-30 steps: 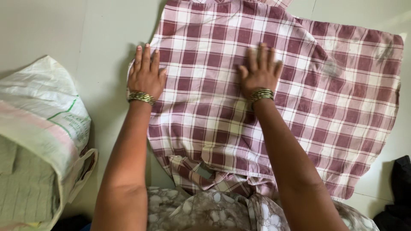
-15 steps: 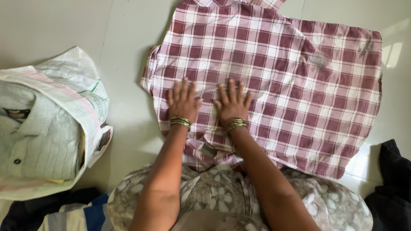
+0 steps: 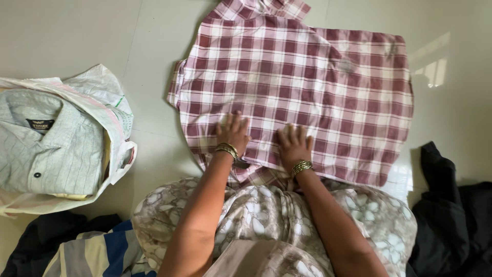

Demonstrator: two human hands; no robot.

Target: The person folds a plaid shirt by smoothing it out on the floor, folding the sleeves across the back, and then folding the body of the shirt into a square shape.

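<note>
Two flat hands press the near edge of a plaid shirt (image 3: 297, 87) spread on the floor.
Left of the plaid shirt, a folded grey shirt (image 3: 48, 143) lies in a white bag (image 3: 110, 100). On its near hem the left hand (image 3: 233, 134) and right hand (image 3: 294, 145) rest, fingers apart, gripping nothing. The shirt looks smoothed but unfolded. To its right lies dark clothing (image 3: 451, 205).
</note>
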